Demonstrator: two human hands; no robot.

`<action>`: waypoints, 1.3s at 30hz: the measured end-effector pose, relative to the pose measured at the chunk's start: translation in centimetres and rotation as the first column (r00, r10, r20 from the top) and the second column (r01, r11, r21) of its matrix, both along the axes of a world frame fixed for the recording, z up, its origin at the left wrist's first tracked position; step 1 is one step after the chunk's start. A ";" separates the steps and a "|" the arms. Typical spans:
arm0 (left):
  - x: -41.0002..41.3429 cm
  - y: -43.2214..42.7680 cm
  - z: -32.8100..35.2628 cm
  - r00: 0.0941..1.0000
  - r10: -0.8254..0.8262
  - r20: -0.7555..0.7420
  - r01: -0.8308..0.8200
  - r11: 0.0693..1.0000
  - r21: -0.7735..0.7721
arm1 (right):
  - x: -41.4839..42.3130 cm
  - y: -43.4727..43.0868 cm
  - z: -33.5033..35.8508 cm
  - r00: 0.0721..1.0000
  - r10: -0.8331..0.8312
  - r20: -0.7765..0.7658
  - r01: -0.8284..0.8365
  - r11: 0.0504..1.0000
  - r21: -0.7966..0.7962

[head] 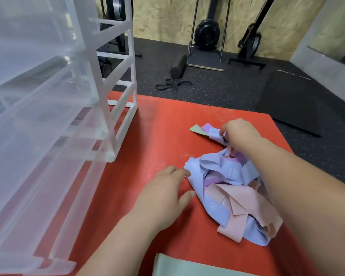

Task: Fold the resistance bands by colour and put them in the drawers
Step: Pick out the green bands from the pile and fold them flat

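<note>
Clear plastic drawer unit (48, 116) far left, standing on the red mat (157, 126); drawers pushed in, contents too blurred to tell; left hand (165, 194) palm down on the mat, fingers loosely spread, fingertips touching the left edge of the pile of bands (233, 196), gripping nothing; folded green band (187, 265) lies flat at the bottom edge, just below the left hand; pile is a tangled heap of blue, pink and purple bands, mid-right on the mat, none in the drawers; beyond it a green band end (196, 129) and a purple one poke out on the mat; right hand (239, 134) at the far side of the pile, fingers curled, pinching a blue band (215, 135) raised off the heap; background floor: black foam roller (178, 64), loose black straps (173, 84), exercise machines by the wall.
</note>
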State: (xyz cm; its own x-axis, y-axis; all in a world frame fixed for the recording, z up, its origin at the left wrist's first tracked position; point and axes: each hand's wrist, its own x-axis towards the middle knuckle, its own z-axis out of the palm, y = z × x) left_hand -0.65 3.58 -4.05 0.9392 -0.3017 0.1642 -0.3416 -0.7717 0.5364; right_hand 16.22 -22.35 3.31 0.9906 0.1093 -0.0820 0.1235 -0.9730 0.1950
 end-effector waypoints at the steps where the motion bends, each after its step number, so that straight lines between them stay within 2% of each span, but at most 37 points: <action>1: -0.1 -0.1 0.1 1.000 -0.004 0.003 0.004 1.000 -0.006 | 0.1 -0.2 0.9 0.999 -0.021 0.039 0.019 0.999 0.042; 4: -0.3 -0.3 0.4 1.000 -0.016 0.012 0.016 1.000 -0.008 | 0.1 -1.3 3.7 0.989 -0.056 0.136 0.034 0.987 0.157; 7: -0.7 -0.5 0.7 1.000 -0.022 0.008 0.022 0.999 -0.029 | -0.5 -2.3 6.5 0.967 -0.035 0.252 -0.014 0.982 0.190; 11: -1.4 -0.9 1.6 1.000 -0.018 0.016 0.019 0.999 -0.050 | -2.2 -2.6 10.2 0.925 -0.020 0.380 -0.034 0.990 0.135; 14: -2.0 -1.1 2.5 1.000 -0.020 0.023 0.021 0.998 -0.060 | -3.5 -3.1 12.3 0.861 0.017 0.508 -0.029 0.999 0.015; 17: -2.6 -1.4 3.3 0.999 -0.024 0.033 0.026 0.998 -0.064 | -5.3 -3.3 14.6 0.814 0.003 0.581 -0.033 0.999 0.041; 18: -2.7 -1.5 3.6 0.999 -0.024 0.037 0.026 0.998 -0.065 | -5.6 -3.7 15.2 0.819 -0.005 0.574 -0.034 0.998 0.057; 21: -3.2 -2.0 4.3 0.998 -0.029 0.047 0.032 0.998 -0.057 | -7.1 -4.2 16.2 0.913 0.002 0.407 -0.027 0.998 0.058; 26: -3.9 -2.5 5.0 0.997 -0.049 0.054 0.052 0.996 -0.072 | -9.7 -4.8 15.5 0.947 0.004 0.322 -0.077 0.974 0.212; 32: -4.7 -2.6 5.5 0.996 -0.059 0.065 0.065 0.993 -0.097 | -11.4 -4.6 14.6 0.943 -0.077 0.323 -0.071 0.903 0.423; 36: -5.1 -2.6 6.0 0.995 -0.046 0.087 0.061 0.984 -0.169 | -13.9 -3.5 14.4 0.939 -0.099 0.331 -0.113 0.816 0.567; 39: -5.4 -3.0 6.3 0.994 -0.041 0.098 0.064 0.969 -0.240 | -16.7 -2.4 13.6 0.942 -0.093 0.322 -0.130 0.784 0.607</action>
State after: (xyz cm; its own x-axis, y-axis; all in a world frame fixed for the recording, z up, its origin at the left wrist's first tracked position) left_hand -6.10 0.58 2.30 0.9008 -0.2908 0.3226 -0.4343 -0.6021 0.6699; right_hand -0.44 -24.74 16.94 0.9444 0.0436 0.3260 0.1825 -0.8941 -0.4090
